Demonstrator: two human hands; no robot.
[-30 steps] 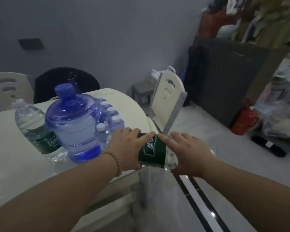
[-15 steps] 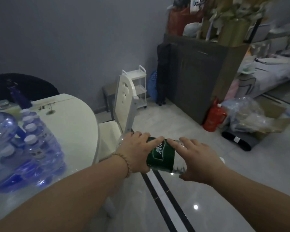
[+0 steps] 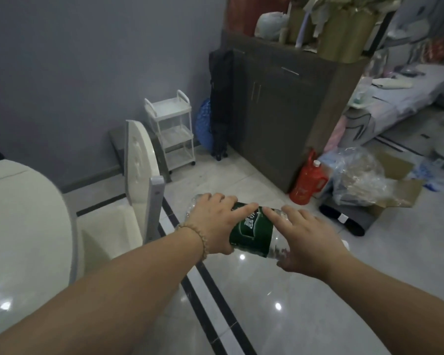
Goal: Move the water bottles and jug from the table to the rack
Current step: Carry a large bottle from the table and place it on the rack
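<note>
Item: water bottle [image 3: 254,231], long axis crosswise, above the floor [image 3: 267,316]. My left hand [image 3: 215,224] and right hand [image 3: 305,242] each grip one end. Rack [image 3: 172,116]: ahead-left, well apart, left hand nearer.

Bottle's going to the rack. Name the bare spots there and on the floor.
All three rack shelves look bare. Open floor runs between the chair and cabinet. Crowded: around the red flask and bags at the cabinet's near corner.

A red flask [image 3: 307,184] stands beside the dark cabinet [image 3: 280,119].
</note>
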